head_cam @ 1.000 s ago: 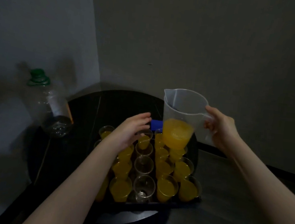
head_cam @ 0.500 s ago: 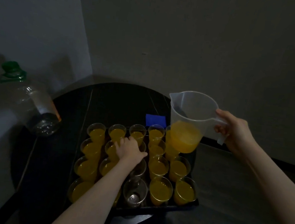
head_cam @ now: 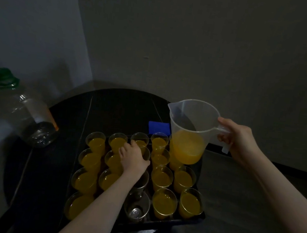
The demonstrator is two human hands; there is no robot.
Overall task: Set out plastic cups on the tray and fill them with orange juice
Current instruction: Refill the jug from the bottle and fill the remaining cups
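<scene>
A dark tray (head_cam: 175,222) on the black round table (head_cam: 115,108) holds several clear plastic cups, most filled with orange juice (head_cam: 164,202). One empty cup (head_cam: 136,207) stands in the front row, and another sits partly hidden behind my wrist. My left hand (head_cam: 133,157) reaches into the middle of the tray, its fingers curled over a clear cup in the second row. My right hand (head_cam: 239,142) grips the handle of a clear plastic jug (head_cam: 192,120), held upright above the tray's far right corner. The jug's lower part holds juice.
A large, nearly empty clear bottle (head_cam: 26,115) with a green cap stands at the table's left edge. A blue sponge (head_cam: 158,127) lies behind the tray. Walls close in behind and to the left; grey floor lies to the right.
My left hand has come down from above the cups and closed on a cup in the middle of the tray. The jug stays upright in my right hand, barely moved.
</scene>
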